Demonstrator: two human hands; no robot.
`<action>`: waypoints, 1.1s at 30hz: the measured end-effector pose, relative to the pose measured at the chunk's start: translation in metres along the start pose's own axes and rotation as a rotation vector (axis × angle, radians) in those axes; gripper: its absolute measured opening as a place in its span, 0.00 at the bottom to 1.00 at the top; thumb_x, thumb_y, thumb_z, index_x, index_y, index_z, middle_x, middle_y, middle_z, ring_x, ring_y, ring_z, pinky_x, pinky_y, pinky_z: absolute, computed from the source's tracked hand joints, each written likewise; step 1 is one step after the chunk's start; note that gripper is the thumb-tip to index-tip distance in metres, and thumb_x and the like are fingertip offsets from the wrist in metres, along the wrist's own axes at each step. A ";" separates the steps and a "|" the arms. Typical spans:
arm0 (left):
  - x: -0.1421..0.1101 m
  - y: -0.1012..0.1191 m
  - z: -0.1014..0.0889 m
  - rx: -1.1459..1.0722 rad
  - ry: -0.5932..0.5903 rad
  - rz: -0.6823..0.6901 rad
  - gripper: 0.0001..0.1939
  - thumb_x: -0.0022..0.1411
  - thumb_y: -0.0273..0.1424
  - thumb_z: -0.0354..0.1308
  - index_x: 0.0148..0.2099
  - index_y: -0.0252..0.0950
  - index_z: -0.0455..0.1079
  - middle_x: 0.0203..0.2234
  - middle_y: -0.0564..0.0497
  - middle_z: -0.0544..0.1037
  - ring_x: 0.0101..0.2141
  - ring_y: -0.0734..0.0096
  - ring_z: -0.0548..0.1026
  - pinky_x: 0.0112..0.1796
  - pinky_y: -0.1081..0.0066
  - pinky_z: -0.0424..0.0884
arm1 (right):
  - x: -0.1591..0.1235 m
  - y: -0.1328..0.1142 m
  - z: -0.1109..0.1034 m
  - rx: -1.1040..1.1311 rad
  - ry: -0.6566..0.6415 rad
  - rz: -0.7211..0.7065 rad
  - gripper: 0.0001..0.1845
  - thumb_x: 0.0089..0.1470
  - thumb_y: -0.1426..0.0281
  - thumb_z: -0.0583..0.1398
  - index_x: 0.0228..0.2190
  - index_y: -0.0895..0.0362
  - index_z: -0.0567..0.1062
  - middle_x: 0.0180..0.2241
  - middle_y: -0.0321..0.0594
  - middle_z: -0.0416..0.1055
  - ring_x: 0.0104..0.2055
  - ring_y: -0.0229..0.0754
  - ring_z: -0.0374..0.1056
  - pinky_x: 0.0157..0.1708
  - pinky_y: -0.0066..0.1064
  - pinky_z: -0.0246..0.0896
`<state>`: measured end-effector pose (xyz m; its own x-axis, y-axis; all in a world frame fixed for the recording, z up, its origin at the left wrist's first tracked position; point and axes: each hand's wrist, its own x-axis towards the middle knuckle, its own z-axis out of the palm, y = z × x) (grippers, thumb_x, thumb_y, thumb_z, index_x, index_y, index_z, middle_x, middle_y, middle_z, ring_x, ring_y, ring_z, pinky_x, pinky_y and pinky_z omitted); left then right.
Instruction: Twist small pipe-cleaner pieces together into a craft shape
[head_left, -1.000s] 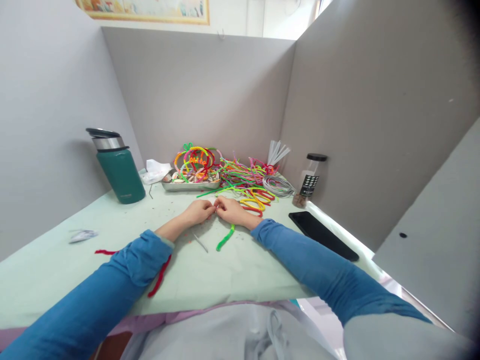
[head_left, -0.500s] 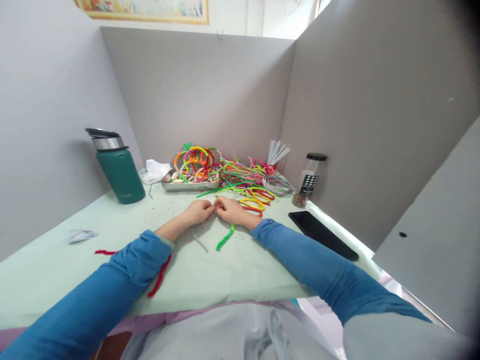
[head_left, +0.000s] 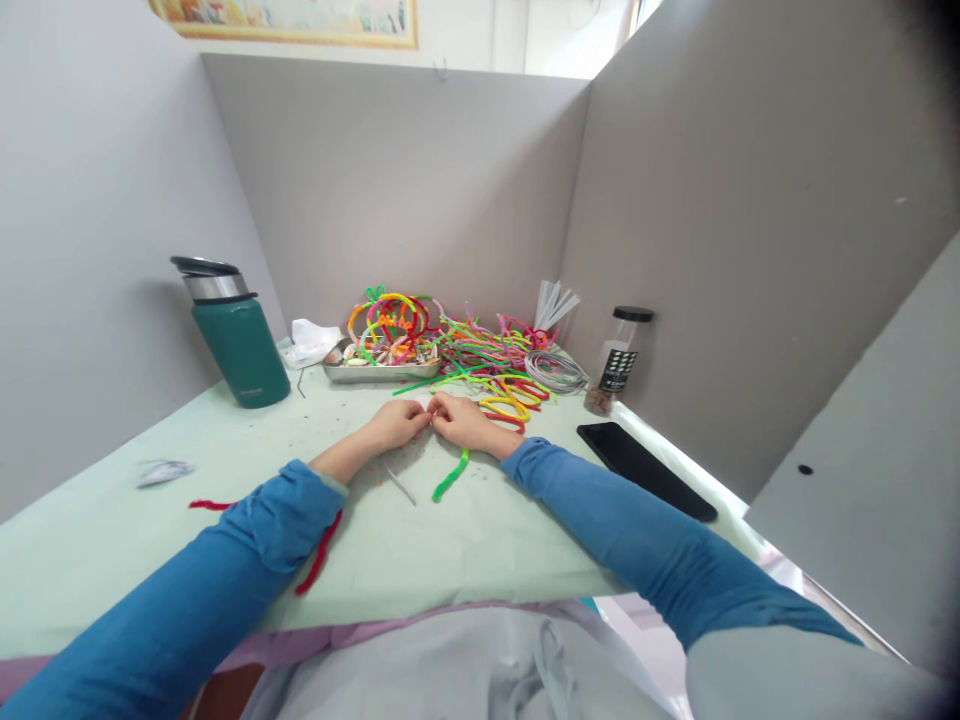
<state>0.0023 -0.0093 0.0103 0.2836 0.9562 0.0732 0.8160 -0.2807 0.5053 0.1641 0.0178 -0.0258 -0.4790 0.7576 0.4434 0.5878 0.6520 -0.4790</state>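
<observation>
My left hand and my right hand meet fingertip to fingertip over the middle of the table. Both are pinched closed; whatever is between the fingers is too small to make out. A green pipe cleaner lies just below my right hand, its upper end yellowish. Nearer my left hand is a thin grey wire piece. Yellow and red bent pipe cleaners sit right beside my right wrist. Under my left forearm a red pipe cleaner is partly hidden.
Behind the hands stand a metal tray of scraps with colourful pipe-cleaner hoops, a heap of pipe cleaners and a coil of grey wire. A green bottle is left; a clear jar and black phone are right.
</observation>
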 end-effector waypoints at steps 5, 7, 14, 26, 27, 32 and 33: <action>0.000 0.000 0.000 -0.025 0.004 -0.004 0.14 0.57 0.38 0.48 0.24 0.36 0.63 0.16 0.55 0.69 0.16 0.77 0.64 0.22 0.75 0.58 | 0.000 0.000 0.000 0.001 0.003 -0.004 0.11 0.51 0.71 0.55 0.37 0.58 0.71 0.28 0.37 0.71 0.29 0.37 0.62 0.29 0.26 0.52; 0.000 -0.001 0.000 -0.015 0.007 -0.003 0.14 0.57 0.38 0.48 0.24 0.36 0.62 0.15 0.55 0.68 0.16 0.77 0.64 0.22 0.75 0.58 | -0.001 0.000 0.000 0.001 0.001 -0.005 0.11 0.51 0.71 0.55 0.38 0.58 0.71 0.28 0.37 0.71 0.29 0.37 0.62 0.30 0.26 0.53; 0.002 -0.003 0.001 -0.015 0.004 0.015 0.14 0.57 0.38 0.47 0.24 0.36 0.63 0.15 0.55 0.68 0.16 0.76 0.64 0.22 0.74 0.58 | 0.000 0.000 -0.001 -0.012 0.006 -0.013 0.10 0.51 0.71 0.55 0.37 0.58 0.71 0.28 0.37 0.70 0.29 0.37 0.63 0.29 0.26 0.52; 0.005 -0.011 0.002 -0.029 -0.015 0.023 0.15 0.57 0.41 0.47 0.26 0.36 0.64 0.15 0.55 0.67 0.16 0.75 0.64 0.21 0.75 0.59 | -0.001 -0.011 -0.006 -0.021 -0.008 0.023 0.10 0.50 0.72 0.55 0.37 0.57 0.72 0.29 0.36 0.71 0.30 0.38 0.63 0.30 0.27 0.52; 0.005 -0.011 0.002 -0.031 -0.015 0.023 0.15 0.57 0.41 0.47 0.25 0.36 0.64 0.15 0.55 0.67 0.16 0.76 0.64 0.21 0.75 0.59 | -0.001 -0.010 -0.006 -0.023 -0.004 0.019 0.10 0.50 0.72 0.55 0.37 0.57 0.72 0.29 0.37 0.71 0.30 0.38 0.63 0.30 0.27 0.52; 0.005 -0.010 0.003 -0.069 -0.013 0.009 0.14 0.56 0.40 0.48 0.24 0.36 0.63 0.16 0.55 0.68 0.15 0.77 0.63 0.21 0.75 0.58 | -0.001 -0.006 -0.003 -0.022 0.006 -0.005 0.10 0.51 0.71 0.55 0.38 0.57 0.71 0.29 0.37 0.71 0.29 0.37 0.62 0.30 0.27 0.51; 0.005 -0.009 0.003 -0.083 -0.010 0.008 0.15 0.56 0.41 0.48 0.25 0.36 0.63 0.16 0.55 0.68 0.15 0.77 0.63 0.21 0.75 0.58 | -0.002 -0.005 -0.003 -0.017 0.008 -0.012 0.10 0.52 0.71 0.55 0.38 0.57 0.71 0.28 0.37 0.70 0.29 0.37 0.62 0.29 0.27 0.51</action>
<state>-0.0025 -0.0023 0.0037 0.2955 0.9529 0.0687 0.7692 -0.2800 0.5744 0.1636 0.0132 -0.0219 -0.4811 0.7495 0.4547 0.5934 0.6602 -0.4605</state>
